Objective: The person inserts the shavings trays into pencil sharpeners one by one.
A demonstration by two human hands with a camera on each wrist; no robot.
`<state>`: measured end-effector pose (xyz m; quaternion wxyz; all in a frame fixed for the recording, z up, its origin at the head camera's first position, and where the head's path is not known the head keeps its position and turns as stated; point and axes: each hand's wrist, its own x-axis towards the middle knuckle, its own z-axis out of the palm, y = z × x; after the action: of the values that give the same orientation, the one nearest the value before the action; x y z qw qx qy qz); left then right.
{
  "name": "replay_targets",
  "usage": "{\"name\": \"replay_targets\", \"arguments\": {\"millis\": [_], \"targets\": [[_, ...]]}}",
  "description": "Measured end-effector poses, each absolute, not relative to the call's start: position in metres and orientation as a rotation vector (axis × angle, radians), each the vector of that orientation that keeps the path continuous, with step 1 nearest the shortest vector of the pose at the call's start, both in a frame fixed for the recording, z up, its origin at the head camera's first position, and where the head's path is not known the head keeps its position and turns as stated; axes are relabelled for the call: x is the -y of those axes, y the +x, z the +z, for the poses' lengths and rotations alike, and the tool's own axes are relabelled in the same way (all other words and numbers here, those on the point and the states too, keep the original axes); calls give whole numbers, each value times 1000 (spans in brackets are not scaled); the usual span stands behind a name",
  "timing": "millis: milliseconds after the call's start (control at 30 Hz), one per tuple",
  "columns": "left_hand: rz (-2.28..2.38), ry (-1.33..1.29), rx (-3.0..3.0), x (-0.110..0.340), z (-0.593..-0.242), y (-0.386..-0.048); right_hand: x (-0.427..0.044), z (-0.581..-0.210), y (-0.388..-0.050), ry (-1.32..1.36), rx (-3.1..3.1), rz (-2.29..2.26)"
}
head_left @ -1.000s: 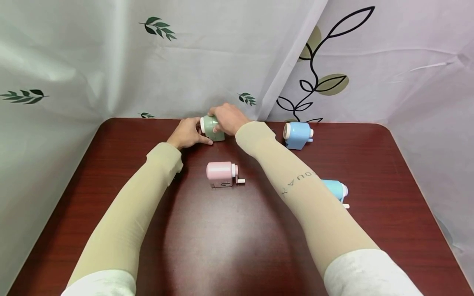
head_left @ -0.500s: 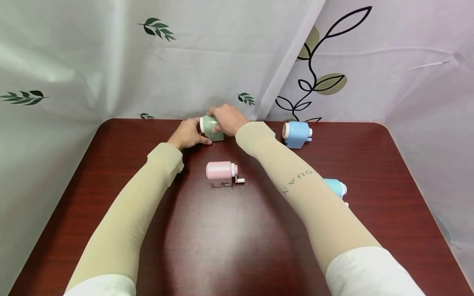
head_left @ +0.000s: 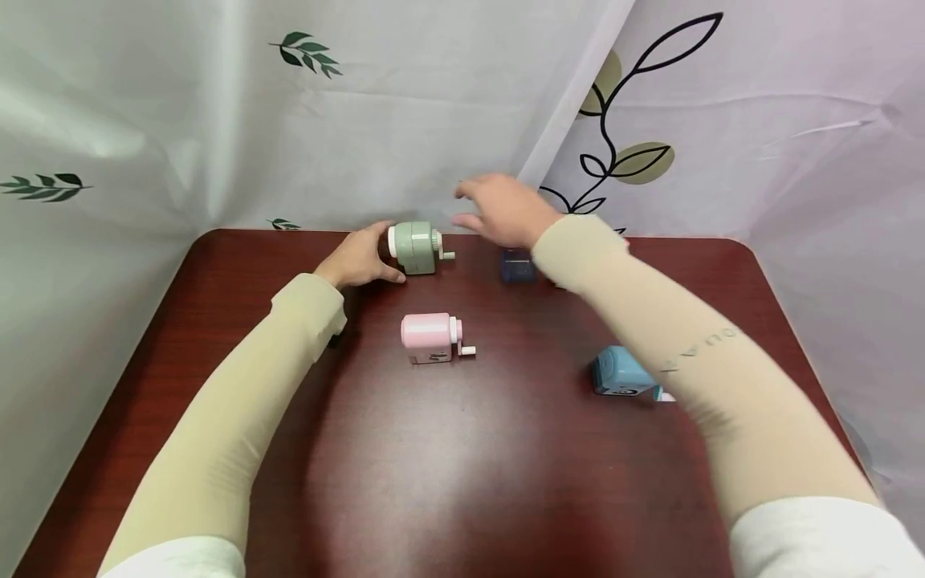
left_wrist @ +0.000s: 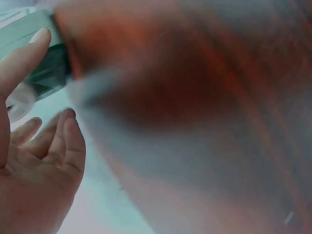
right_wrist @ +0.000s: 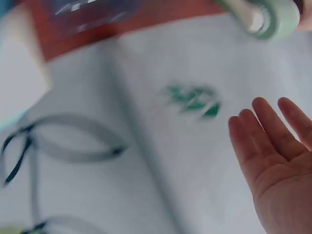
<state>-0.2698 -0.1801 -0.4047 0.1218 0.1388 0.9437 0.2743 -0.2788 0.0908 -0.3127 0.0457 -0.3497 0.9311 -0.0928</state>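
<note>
At the table's back edge stands a green crank pencil sharpener (head_left: 415,247), its small handle pointing right. My left hand (head_left: 359,255) is at its white front end, thumb and fingers spread. In the left wrist view the thumb overlaps the green sharpener (left_wrist: 29,31); whether it touches cannot be told. My right hand (head_left: 506,210) is in the air to the right of that sharpener, holding nothing. In the right wrist view its fingers (right_wrist: 273,129) are extended, away from the green sharpener's crank end (right_wrist: 273,19).
A pink crank sharpener (head_left: 428,337) stands mid-table. A dark blue object (head_left: 518,266) sits below my right hand. The teal sharpener (head_left: 620,372) is partly covered by my right forearm, which hides most of the light blue one behind. A white patterned curtain (head_left: 405,120) borders the table's back.
My right hand has let go of the green sharpener and moved up and right, uncovering its crank. My left hand has shifted slightly left. The dark blue object now shows.
</note>
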Motion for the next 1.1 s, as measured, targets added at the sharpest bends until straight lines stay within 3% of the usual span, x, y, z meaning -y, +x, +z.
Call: {"name": "replay_targets", "arguments": {"millis": [233,500,833,1100], "targets": [[780,581,-2799,177,-372,-264,-169,-309,-279,-1119,-2966,-314],[929,796,-2846,130,-339,-251,-224,-321,-275,-1108,-2939,-120],[837,1019,-2812,61,-317,-246,-248,-328,-270,-915,-2853,-67],[495,923,-2732,16,-323,-262,-250,-334,-268,-842,-2824,-122]]}}
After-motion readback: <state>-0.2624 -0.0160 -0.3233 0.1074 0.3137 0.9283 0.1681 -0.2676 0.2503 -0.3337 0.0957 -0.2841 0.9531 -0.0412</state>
